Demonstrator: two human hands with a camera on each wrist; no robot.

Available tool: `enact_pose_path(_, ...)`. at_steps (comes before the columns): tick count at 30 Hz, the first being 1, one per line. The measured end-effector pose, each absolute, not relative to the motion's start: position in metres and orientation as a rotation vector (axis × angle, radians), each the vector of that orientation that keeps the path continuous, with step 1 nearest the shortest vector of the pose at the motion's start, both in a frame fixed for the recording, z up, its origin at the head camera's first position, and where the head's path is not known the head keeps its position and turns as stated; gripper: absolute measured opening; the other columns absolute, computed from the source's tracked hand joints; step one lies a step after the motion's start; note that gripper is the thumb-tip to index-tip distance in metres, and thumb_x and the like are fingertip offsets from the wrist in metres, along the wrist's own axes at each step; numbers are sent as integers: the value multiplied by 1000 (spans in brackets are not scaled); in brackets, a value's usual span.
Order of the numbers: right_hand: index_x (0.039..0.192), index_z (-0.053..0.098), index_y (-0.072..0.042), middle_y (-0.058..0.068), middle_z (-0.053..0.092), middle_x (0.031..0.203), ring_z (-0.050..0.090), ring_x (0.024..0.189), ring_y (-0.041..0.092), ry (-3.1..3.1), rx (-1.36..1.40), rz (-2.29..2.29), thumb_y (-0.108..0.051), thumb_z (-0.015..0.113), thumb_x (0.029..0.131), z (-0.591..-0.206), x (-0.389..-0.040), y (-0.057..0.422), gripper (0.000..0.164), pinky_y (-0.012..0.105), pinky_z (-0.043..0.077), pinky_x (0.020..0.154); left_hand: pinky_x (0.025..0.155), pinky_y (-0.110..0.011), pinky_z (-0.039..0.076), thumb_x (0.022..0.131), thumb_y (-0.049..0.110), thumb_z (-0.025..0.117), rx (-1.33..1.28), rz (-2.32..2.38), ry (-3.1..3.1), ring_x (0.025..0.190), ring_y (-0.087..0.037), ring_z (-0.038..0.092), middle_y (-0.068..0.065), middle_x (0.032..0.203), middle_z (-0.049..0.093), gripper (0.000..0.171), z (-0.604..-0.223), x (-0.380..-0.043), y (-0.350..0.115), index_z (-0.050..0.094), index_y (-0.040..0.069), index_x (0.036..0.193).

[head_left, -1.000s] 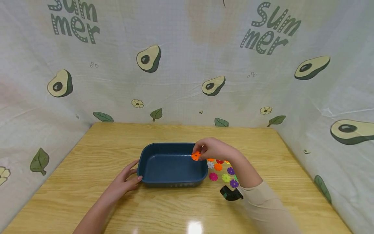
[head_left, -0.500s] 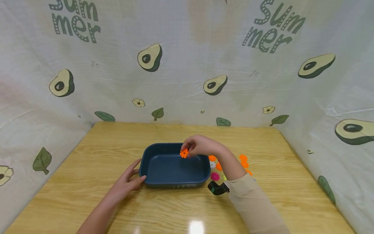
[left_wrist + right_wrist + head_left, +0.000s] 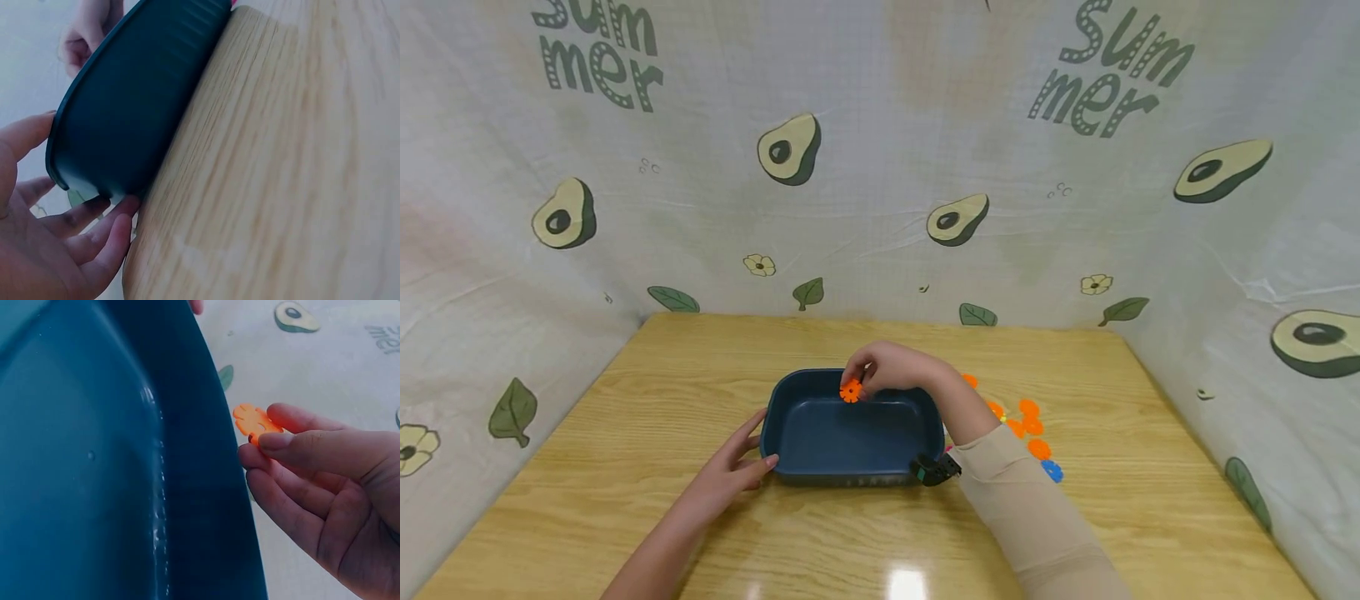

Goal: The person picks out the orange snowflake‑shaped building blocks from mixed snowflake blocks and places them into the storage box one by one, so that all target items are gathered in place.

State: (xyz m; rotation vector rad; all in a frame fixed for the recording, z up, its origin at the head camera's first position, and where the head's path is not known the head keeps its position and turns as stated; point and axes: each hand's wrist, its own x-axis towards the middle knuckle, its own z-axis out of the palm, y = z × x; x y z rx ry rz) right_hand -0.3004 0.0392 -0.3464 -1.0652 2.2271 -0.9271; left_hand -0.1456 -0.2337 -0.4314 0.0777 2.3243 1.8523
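A dark blue rectangular tub (image 3: 850,437) sits on the wooden table, its inside bare in the head view. My left hand (image 3: 733,467) holds the left end, thumb at the near corner and fingers along the side. In the left wrist view, fingers (image 3: 94,231) bend against the outer wall under the rim. Over the tub's far part, my right hand (image 3: 891,367) pinches an orange flower-shaped plastic disc (image 3: 851,391) between thumb and fingertips. The right wrist view shows that orange disc (image 3: 250,419) with notched petals, just past the tub's rim.
Several orange discs (image 3: 1030,417) and a blue disc (image 3: 1052,471) lie right of the tub, partly behind the right forearm. A black wrist camera (image 3: 934,469) on the right arm overlaps the tub's near right corner. Avocado-print cloth (image 3: 850,250) encloses the table.
My right hand has moved left with the orange disc, from the tub's right rim to over its far middle. The left hand stays on the tub. More discs show behind the forearm.
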Motion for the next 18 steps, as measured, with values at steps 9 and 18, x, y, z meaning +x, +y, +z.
enact_pose_path(9, 110, 72, -5, 3, 67, 103, 64, 83, 16, 2204, -1147, -860, 11, 68, 83, -348, -311, 18, 31, 34, 54, 74, 76, -36, 49, 95, 17, 65, 63, 1840, 2341, 103, -28, 63, -31, 142, 39, 74, -433, -144, -234, 23, 15, 156)
enact_pose_path(18, 108, 73, -6, 3, 68, 98, 65, 81, 17, 2170, -1144, -864, 11, 66, 85, -350, -321, -5, 29, 32, 54, 73, 75, -37, 48, 94, 19, 67, 46, 1833, 2350, 102, -28, 63, -31, 142, 40, 74, -433, -146, -233, 25, 17, 156)
